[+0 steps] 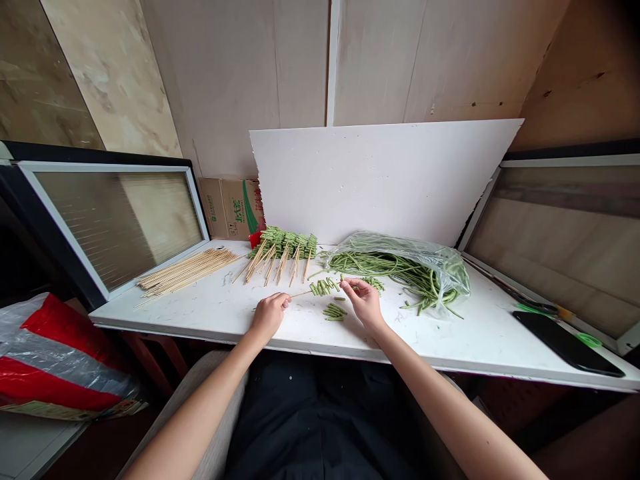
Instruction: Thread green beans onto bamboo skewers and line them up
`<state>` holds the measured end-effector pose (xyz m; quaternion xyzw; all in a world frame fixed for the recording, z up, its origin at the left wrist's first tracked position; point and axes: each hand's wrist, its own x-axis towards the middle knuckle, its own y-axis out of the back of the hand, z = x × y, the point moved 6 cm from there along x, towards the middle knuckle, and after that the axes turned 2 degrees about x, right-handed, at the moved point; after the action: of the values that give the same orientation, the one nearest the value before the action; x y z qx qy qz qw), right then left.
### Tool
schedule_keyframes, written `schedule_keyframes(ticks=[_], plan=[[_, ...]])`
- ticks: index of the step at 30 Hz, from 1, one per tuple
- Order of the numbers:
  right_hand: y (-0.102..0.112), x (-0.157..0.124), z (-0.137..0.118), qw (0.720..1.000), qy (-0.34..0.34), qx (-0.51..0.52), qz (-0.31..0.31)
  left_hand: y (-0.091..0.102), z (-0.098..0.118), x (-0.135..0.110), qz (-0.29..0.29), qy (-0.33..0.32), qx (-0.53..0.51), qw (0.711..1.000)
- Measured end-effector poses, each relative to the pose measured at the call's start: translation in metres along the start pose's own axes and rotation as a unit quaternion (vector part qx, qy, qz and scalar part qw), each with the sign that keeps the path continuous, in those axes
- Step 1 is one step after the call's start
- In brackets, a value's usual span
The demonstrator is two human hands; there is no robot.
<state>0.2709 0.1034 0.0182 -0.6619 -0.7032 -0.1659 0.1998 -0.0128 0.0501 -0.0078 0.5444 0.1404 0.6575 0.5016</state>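
My left hand [270,313] is closed around the blunt end of a bamboo skewer [301,293] that lies low over the white table [210,313]. Several short green bean pieces [324,287] are threaded on the skewer's far end. My right hand [365,300] pinches a small bean piece at the skewer's tip. A few loose cut bean pieces [335,311] lie between my hands. More cut pieces [374,283] sit just beyond my right hand.
A row of finished bean skewers [283,248] lies at the back. Bare skewers [187,270] are piled at the left. A plastic bag of long beans [400,267] is at the right. A black phone [567,343] lies at the far right, a cardboard box [231,208] behind.
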Motion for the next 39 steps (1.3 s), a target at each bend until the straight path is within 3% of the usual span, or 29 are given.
schedule_keyframes(ticks=[18,28,34,39], plan=[[-0.007,-0.006,-0.006,0.999,-0.012,0.027,-0.035,0.000,0.000,0.000,-0.003,-0.004,-0.004,1.000],[-0.002,-0.001,0.011,0.996,-0.051,0.068,0.018,-0.001,0.003,-0.001,0.006,-0.016,0.010,1.000],[-0.003,0.000,0.012,0.998,-0.044,0.036,0.002,0.001,0.005,-0.001,0.001,-0.012,0.007,1.000],[0.005,0.010,0.002,0.998,-0.032,-0.014,-0.060,0.004,0.003,-0.001,0.021,0.002,0.005,1.000]])
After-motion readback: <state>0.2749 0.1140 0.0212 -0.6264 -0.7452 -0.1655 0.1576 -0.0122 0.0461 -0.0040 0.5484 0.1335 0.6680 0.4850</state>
